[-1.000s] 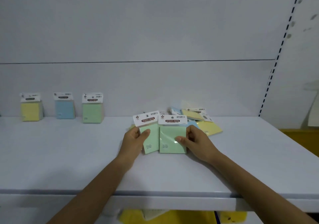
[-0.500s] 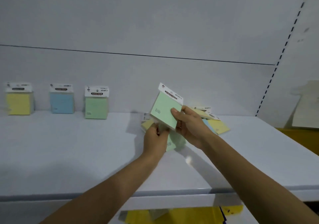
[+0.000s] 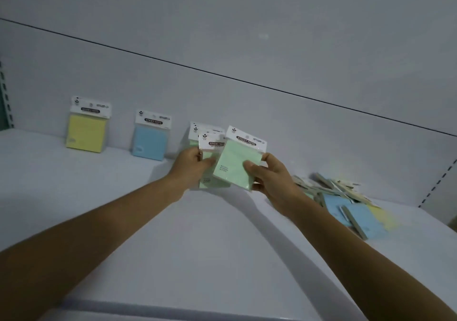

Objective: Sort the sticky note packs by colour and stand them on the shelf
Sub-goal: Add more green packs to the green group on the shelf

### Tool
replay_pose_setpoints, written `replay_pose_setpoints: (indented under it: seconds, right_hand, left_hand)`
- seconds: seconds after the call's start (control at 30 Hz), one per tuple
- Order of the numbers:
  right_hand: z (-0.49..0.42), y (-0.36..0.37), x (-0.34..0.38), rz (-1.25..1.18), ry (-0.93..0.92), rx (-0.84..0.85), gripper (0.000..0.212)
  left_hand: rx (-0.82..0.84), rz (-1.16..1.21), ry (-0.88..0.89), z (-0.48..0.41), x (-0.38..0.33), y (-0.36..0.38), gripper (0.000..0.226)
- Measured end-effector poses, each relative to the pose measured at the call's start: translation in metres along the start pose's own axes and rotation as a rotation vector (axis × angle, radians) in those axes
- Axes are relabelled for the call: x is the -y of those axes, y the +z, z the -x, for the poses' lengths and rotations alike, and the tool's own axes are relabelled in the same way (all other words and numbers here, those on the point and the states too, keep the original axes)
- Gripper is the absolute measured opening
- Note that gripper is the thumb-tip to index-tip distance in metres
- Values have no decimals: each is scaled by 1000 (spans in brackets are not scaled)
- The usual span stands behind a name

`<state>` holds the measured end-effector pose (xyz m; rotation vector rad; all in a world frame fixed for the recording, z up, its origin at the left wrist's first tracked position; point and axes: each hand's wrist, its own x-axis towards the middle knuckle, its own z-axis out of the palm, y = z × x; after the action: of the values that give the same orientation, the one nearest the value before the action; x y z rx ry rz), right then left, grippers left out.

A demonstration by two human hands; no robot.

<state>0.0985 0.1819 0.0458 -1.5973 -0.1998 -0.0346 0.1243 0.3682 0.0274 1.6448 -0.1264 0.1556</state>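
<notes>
I hold two packs above the shelf (image 3: pixel 222 246), near its far wall. My right hand (image 3: pixel 274 180) pinches the right pack (image 3: pixel 237 162), thumb on its green face. My left hand (image 3: pixel 190 165) grips the left pack (image 3: pixel 210 145), also green, partly behind it. Set each down singly, base flat, header up, beside the standing green pack (image 3: pixel 195 133). The pile (image 3: pixel 346 204) lies well right. The yellow pack (image 3: pixel 86 128) and blue pack (image 3: pixel 150 140) stand left; avoid knocking the blue one.

back panel (image 3: pixel 222 36): white, dark seam | shelf (image 3: pixel 197 246): white | slotted upright (image 3: pixel 437 184): right
</notes>
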Motion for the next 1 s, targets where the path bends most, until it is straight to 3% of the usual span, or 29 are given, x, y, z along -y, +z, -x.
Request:
replay_pose_setpoints:
  seconds: [0.07, 0.17, 0.27, 0.4, 0.57, 0.73, 0.87, 1.0]
  right_hand:
    - [-10, 18, -3, 107, -36, 5, 22]
    - [-27, 39, -10, 331, -97, -36, 20]
    - [-44, 50, -15, 775, -157, -120, 24]
    - [-49, 61, -32, 645, -90, -234, 25]
    - [-46, 66, -57, 598, -93, -290, 30]
    - [-46, 72, -58, 711, -99, -98, 63]
    - [-48, 67, -60, 778, -79, 15, 76]
    - [-51, 61, -61, 756, -103, 170, 89]
  left_hand:
    - [-5, -165, 76, -11, 11, -20, 13]
    - [-59, -608, 196, -25, 17, -42, 23]
    - [-133, -549, 228, -35, 18, -54, 19]
    - [-145, -287, 173, -42, 31, -49, 19]
    - [-127, -271, 223, -45, 41, -43, 35]
    - [-186, -498, 233, -51, 50, -41, 56]
    - [-2, -744, 177, -57, 60, -39, 73]
    - [20, -800, 178, -57, 65, -40, 71]
